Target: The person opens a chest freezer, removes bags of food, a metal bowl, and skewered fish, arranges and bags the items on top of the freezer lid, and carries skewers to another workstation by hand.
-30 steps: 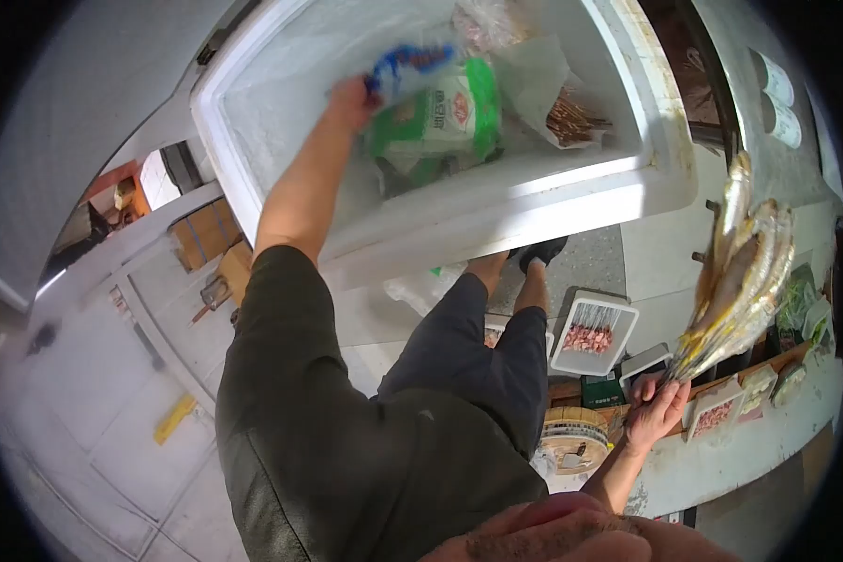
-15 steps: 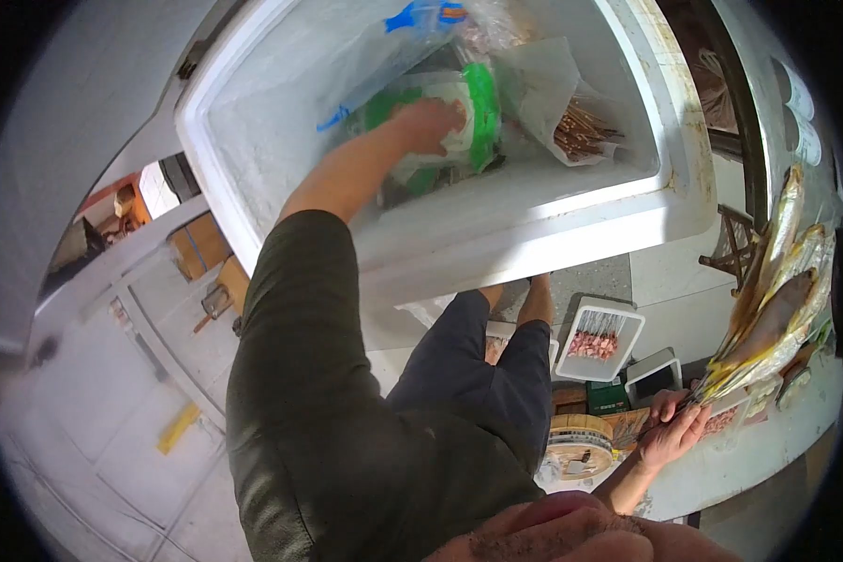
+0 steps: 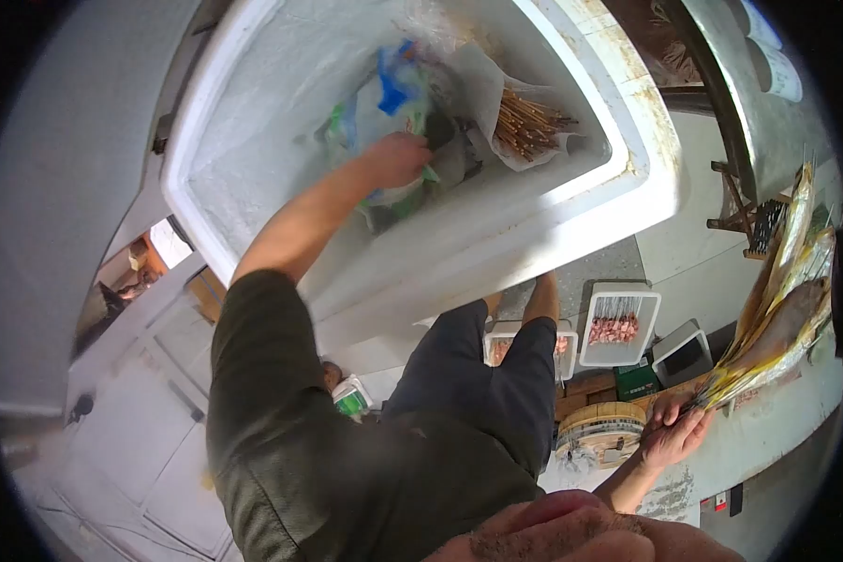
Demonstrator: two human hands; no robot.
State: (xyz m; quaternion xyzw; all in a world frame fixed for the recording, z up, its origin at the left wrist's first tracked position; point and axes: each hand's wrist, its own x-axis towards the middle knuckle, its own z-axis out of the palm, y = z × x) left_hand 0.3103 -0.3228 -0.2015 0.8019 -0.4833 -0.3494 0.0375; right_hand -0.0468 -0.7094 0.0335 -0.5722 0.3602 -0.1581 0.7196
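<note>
Fish in the right hand, bags near the left.
Your right hand [image 3: 670, 435] is wrapped around the lower ends of at least three fish [image 3: 785, 318], out to your side; likely slippery and top-heavy, best held there. Your left hand [image 3: 401, 159], grip unclear, is at limp, probably light bags [image 3: 395, 92] inside one freezer [image 3: 534, 245]. Two meat trays [image 3: 618, 330] and one stick bundle [image 3: 526, 124] show.

Wears dark olive T-shirt [image 3: 365, 478], loose elbow-length left sleeve [image 3: 260, 361]; plain dark navy-grey shorts [image 3: 454, 375], roughly knee length. Left hand [image 3: 401, 157], right hand [image 3: 671, 438] bare.
</note>
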